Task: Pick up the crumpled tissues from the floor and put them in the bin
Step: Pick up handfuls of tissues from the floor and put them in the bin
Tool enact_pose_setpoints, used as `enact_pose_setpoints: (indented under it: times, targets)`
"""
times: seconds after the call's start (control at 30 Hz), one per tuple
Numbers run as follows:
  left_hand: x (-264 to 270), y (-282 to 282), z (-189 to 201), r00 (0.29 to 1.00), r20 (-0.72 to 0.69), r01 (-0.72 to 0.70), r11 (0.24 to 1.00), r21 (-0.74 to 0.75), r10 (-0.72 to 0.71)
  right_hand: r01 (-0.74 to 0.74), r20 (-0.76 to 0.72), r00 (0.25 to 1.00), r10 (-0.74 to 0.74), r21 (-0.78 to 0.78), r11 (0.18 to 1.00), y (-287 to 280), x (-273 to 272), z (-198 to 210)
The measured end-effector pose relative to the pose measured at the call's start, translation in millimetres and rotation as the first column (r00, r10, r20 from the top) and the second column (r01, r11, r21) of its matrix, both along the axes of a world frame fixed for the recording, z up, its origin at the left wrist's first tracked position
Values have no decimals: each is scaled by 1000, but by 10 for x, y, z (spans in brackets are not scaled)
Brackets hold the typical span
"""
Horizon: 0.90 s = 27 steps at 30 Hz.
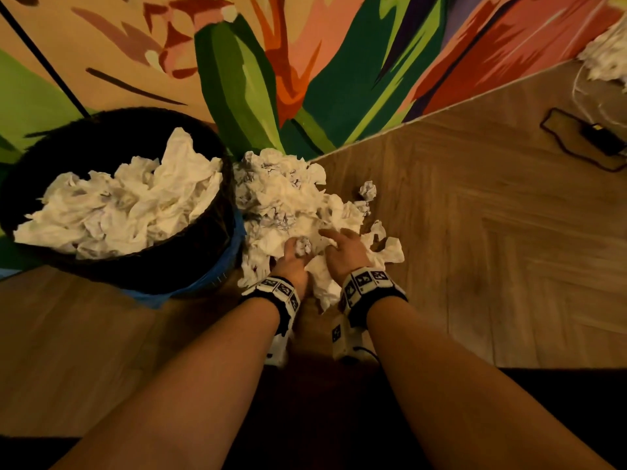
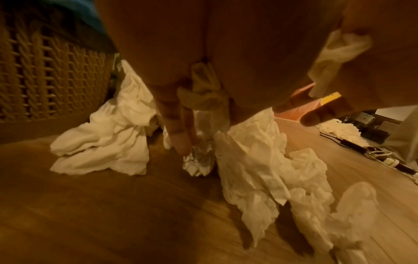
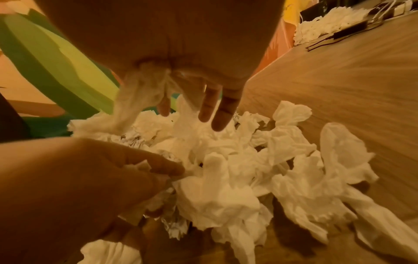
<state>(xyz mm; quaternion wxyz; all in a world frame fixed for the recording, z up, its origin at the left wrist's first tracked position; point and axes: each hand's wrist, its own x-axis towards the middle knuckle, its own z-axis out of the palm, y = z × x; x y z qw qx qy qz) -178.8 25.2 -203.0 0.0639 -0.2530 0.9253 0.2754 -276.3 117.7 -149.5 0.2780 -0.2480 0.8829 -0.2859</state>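
A dark woven bin (image 1: 190, 266) stands at the left, heaped with white tissues (image 1: 129, 201); its lattice wall (image 2: 45, 80) fills the left wrist view's left side. Right beside it a pile of crumpled tissues (image 1: 288, 198) lies on the wood floor. Both hands are down in the pile's near edge. My left hand (image 1: 298, 247) grips a small crumpled ball (image 2: 199, 160) and a tissue between its fingers (image 2: 178, 142). My right hand (image 1: 334, 240) lies on the pile, a tissue (image 3: 140, 92) caught between thumb and palm, its other fingers (image 3: 212, 110) pointing down.
A colourful patterned rug (image 1: 271, 79) lies behind the bin and pile. Loose tissues (image 1: 368, 189) trail right onto the herringbone floor (image 1: 475, 232). A black cable with an adapter (image 1: 597, 137) and another tissue heap (image 1: 607, 56) sit at the far right.
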Motion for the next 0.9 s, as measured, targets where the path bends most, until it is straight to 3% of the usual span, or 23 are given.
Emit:
enact_pose_setpoints:
  times: [0.07,0.17,0.23,0.43,0.6,0.77,0.9]
  targets:
    - [-30,21,-83,998,44,-46,998,32,44,-17,-26,1000,17,2,1000,-5,-11,7]
    - [-57,55,-24,970,-37,-235,964,121,241,122,-15,992,-126,-145,982,27,-24,60]
    - [-55,46,116,968,-58,-243,969,47,245,247,5,967,-253,-237,939,37,-41,136]
    - [49,-13,500,869,-247,-409,903,131,429,448,80,883,-462,-440,778,-18,-73,544]
    - [116,-19,1038,845,-410,-341,936,83,344,430,83,874,-479,-591,683,-127,-110,932]
    - [223,-214,1808,787,-531,-281,949,144,314,323,2,899,-438,-678,661,-365,-146,1474]
    - [443,-621,2357,786,-572,-266,964,30,234,225,-38,931,-362,-721,655,-676,-44,1868]
